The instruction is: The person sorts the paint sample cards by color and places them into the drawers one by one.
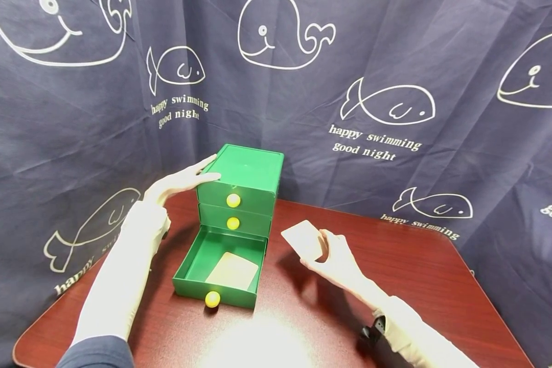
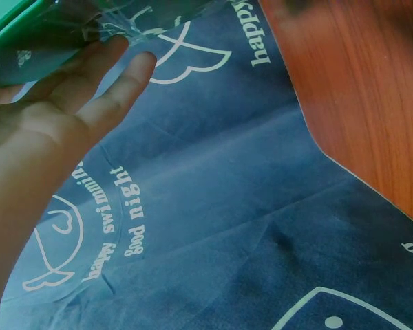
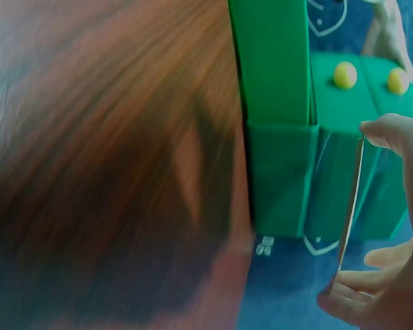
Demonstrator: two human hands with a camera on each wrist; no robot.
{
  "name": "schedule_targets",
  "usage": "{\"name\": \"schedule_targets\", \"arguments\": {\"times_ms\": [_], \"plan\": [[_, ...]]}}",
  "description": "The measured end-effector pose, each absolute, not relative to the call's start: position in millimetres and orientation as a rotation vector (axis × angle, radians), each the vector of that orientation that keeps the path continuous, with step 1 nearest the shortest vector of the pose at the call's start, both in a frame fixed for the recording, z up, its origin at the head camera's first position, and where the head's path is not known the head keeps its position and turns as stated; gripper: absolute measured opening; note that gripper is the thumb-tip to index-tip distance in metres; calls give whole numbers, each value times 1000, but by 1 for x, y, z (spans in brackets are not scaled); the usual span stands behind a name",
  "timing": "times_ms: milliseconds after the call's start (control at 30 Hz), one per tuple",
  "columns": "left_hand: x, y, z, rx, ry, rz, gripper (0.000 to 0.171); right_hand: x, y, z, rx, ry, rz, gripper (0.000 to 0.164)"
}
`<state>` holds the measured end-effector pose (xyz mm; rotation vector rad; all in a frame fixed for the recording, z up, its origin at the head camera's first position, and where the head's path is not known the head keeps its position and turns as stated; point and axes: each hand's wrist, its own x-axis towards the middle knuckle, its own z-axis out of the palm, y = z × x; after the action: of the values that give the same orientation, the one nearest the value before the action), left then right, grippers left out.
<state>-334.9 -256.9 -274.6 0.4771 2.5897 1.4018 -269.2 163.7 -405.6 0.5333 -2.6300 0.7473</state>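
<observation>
A green three-drawer box [image 1: 250,166] with yellow round knobs stands on the table. Its bottom drawer [image 1: 188,284] is pulled out, and a pale flat card-like piece [image 1: 234,271] lies inside; the two upper drawers are closed. My left hand [image 1: 179,181] rests on the box's upper left edge, thumb on top, fingers along the side; the left wrist view shows those fingers [image 2: 100,89] fairly straight. To the right of the drawer, my right hand [image 1: 338,258] holds another pale thin card [image 1: 305,239] by its edges above the table. Seen edge-on, this card [image 3: 351,206] sits between thumb and fingers.
The reddish-brown wooden table [image 1: 414,286] extends right of the box and in front of it, with a bright glare near the front. A dark blue curtain [image 1: 294,102] with white whale and fish drawings hangs close behind the box and table.
</observation>
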Motion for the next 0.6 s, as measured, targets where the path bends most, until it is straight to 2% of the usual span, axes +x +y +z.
{"name": "schedule_targets", "arguments": {"times_ms": [267, 367, 533, 600], "plan": [[-336, -257, -277, 483, 2594, 1378, 85, -247, 144, -401, 680, -2560, 787, 84], [-336, -256, -276, 474, 2592, 1393, 85, -244, 133, -399, 805, -2524, 868, 74], [-333, -256, -273, 462, 2597, 1397, 84, -238, 116, -395, 960, -2503, 935, 70], [-337, -258, -276, 465, 2608, 1380, 83, -233, 109, -394, 961, -2535, 884, 75]]}}
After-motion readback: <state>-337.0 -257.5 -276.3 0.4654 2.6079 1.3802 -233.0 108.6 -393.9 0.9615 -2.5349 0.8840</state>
